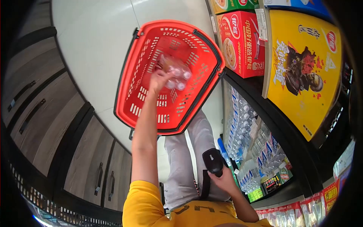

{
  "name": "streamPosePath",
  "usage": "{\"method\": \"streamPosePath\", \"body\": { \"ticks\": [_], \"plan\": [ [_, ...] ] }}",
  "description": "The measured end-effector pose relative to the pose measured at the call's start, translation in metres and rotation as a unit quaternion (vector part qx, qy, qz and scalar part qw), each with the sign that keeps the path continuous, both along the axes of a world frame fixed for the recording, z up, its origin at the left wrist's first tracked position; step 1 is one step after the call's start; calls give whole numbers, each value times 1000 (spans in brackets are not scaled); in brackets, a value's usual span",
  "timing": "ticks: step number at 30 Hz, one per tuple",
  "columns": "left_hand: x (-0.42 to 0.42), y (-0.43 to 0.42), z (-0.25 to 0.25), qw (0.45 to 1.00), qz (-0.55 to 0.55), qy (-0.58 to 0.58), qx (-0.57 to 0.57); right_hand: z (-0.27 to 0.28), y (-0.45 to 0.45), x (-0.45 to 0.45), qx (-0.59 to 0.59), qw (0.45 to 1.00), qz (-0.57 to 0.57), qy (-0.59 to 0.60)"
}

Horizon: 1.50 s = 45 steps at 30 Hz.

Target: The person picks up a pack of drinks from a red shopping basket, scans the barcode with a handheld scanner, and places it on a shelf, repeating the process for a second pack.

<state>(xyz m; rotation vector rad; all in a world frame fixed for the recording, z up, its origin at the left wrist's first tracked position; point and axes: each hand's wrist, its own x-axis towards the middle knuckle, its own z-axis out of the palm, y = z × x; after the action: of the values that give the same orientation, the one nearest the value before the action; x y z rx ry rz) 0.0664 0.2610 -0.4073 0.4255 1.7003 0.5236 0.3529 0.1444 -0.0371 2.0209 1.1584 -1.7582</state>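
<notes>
My left hand (160, 78) reaches down into a red shopping basket (176, 25) and grips a cluster of small clear bottles with pale caps (177, 72). The bottles look like a pack, but motion blur hides their details and any wrapping. Low by my right thigh, my right hand (225, 181) is closed around the handle of a black handheld barcode scanner (213, 160). The scanner's rounded head points up, away from my body.
On the right, shelves hold a red carton (244, 43), a large yellow box (304, 72) and rows of water bottles (242, 125). Packaged goods (291, 213) hang at lower right. Wood-fronted cabinets (89, 157) line the left side. Pale floor tiles (90, 49) lie between.
</notes>
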Motion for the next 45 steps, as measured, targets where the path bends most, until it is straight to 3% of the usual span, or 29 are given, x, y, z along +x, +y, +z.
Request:
{"method": "streamPosePath", "body": {
  "ticks": [2, 4, 6, 10, 11, 13, 16, 17, 18, 20, 24, 25, 27, 29, 32, 33, 36, 37, 39, 41, 45],
  "plan": [
    [15, -22, 4, 994, 91, -23, 51, 8, -3, 4, 2, 1000, -9, 6],
    [25, -20, 54, 995, 53, 42, 68, 16, -10, 12, 20, 999, -44, 20],
    [23, -18, 102, 990, 103, 59, 70, 36, -11, 17, -3, 996, -92, -4],
    [24, -47, 269, 980, -50, 166, 101, 82, -14, 22, -45, 973, -220, 50],
    [29, -52, 327, 967, -29, 202, 154, 79, -30, 33, -56, 963, -254, 67],
    [35, -61, 455, 953, 2, 201, 227, 104, -27, 18, -64, 897, -416, 136],
    [37, -101, 610, 924, -32, 138, 355, 105, -47, 21, -167, 781, -532, 281],
    [36, -127, 651, 909, -57, 119, 394, 133, -38, -2, -145, 762, -563, 283],
    [38, -141, 679, 900, -53, 93, 422, 182, -26, -17, -195, 697, -530, 441],
    [44, -172, 727, 880, -48, 39, 470, 228, -28, -30, -193, 656, -472, 556],
    [72, -225, 747, 846, 10, 13, 533, 278, -50, -22, -108, 671, -403, 614],
    [74, -238, 741, 830, -48, 107, 545, 285, -56, -15, -81, 680, -392, 614],
    [114, -234, 752, 861, 138, 59, 486, 295, -65, 1, -29, 701, -374, 607],
    [130, -240, 768, 902, 163, -77, 391, 303, -74, 22, 30, 723, -361, 589],
    [91, -263, 695, 913, 86, -333, 222, 315, -94, 51, 128, 734, -374, 552],
    [94, -262, 687, 903, 80, -374, 194, 322, -102, 57, 174, 725, -397, 535],
    [122, -254, 687, 884, 85, -434, 153, 343, -132, 108, 169, 739, -298, 580],
    [133, -255, 690, 884, 85, -436, 148, 368, -148, 117, 209, 772, -338, 496],
    [156, -257, 694, 884, 79, -438, 146, 430, -169, 157, 262, 853, -298, 340],
    [179, -265, 695, 885, 69, -439, 136, 454, -199, 205, 352, 845, -245, 319],
    [222, -285, 694, 887, 48, -445, 108, 510, -254, 272, 212, 846, -258, 415]
  ]
}}
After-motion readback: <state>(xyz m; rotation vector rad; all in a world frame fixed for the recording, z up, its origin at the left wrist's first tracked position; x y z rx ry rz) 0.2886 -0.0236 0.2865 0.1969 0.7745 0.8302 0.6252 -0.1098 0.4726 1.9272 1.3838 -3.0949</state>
